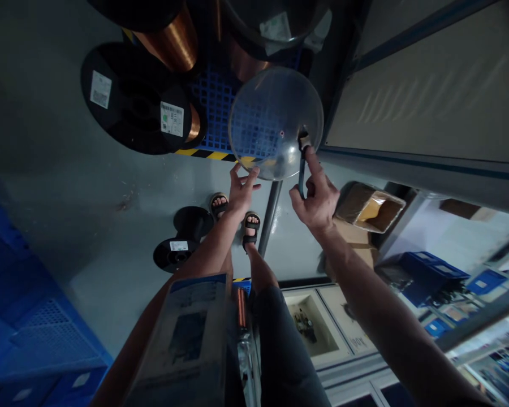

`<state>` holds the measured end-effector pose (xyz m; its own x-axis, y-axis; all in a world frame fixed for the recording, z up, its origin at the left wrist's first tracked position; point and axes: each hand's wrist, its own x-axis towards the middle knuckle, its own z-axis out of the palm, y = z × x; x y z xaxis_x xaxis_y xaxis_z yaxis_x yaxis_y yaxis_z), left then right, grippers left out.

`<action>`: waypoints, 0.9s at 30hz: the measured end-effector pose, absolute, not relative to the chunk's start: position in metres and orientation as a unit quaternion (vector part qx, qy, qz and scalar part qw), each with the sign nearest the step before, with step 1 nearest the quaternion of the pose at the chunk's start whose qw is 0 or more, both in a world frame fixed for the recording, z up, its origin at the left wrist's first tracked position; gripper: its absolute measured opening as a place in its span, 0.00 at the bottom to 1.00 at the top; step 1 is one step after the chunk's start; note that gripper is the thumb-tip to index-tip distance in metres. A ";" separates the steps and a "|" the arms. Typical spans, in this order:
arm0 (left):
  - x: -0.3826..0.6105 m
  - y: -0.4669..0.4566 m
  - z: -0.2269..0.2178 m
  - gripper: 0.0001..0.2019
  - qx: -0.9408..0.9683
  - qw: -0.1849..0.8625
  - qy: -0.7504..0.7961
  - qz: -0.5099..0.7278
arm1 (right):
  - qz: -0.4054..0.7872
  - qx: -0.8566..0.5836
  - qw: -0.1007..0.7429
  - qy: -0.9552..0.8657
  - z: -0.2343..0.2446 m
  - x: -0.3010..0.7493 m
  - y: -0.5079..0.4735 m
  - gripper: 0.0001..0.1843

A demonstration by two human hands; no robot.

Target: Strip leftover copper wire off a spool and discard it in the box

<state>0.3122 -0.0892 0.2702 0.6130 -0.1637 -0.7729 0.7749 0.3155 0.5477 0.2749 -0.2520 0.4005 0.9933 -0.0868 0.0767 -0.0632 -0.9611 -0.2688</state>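
while both arms reach forward, the clear plastic disc (pixel 275 121) is held up between the two hands and serves as the reference for everything noted. left hand (pixel 241 189) sits at the lower left edge of the disc, fingers spread apart and touching its rim, not closed around it. right hand (pixel 318 198) is just below the disc's right edge, fingers curled shut on a thin dark strap (pixel 301 175), with the forefinger extended up to the small tab (pixel 304 138) on the disc's right side. beyond the disc, seen partly through it, lies a blue grid pallet (pixel 214 102) bearing copper wire spools (pixel 173 39). left of the disc, black reels (pixel 131 99) with white labels. below the disc, an upright metal post (pixel 271 209), the person's sandalled feet (pixel 250 226), and a small black spool (pixel 182 237) on the floor. right of the disc, an open cardboard box (pixel 371 206) beside a grey cabinet wall (pixel 428 85).
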 end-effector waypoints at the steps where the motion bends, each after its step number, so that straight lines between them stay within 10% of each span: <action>1: 0.313 -0.090 0.271 0.30 0.498 0.746 0.313 -0.313 | -0.067 -0.988 0.135 0.038 0.401 0.275 -0.250 0.45; 9: 0.321 -0.091 0.280 0.25 0.504 0.731 0.328 -0.322 | 0.089 -0.989 0.078 0.085 0.363 0.312 -0.245 0.50; 20: 0.319 -0.100 0.258 0.27 0.496 0.779 0.291 -0.249 | -0.024 -0.990 0.129 0.056 0.439 0.304 -0.237 0.53; 27: 0.302 -0.108 0.228 0.47 0.611 0.777 0.146 -0.029 | -0.067 -0.986 0.154 -0.003 0.426 0.294 -0.259 0.47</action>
<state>0.3023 -0.1076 0.2278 0.9554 0.1340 -0.2631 0.2241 0.2508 0.9417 0.2936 -0.2595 0.4265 0.9910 -0.0143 0.1333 0.0270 -0.9527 -0.3028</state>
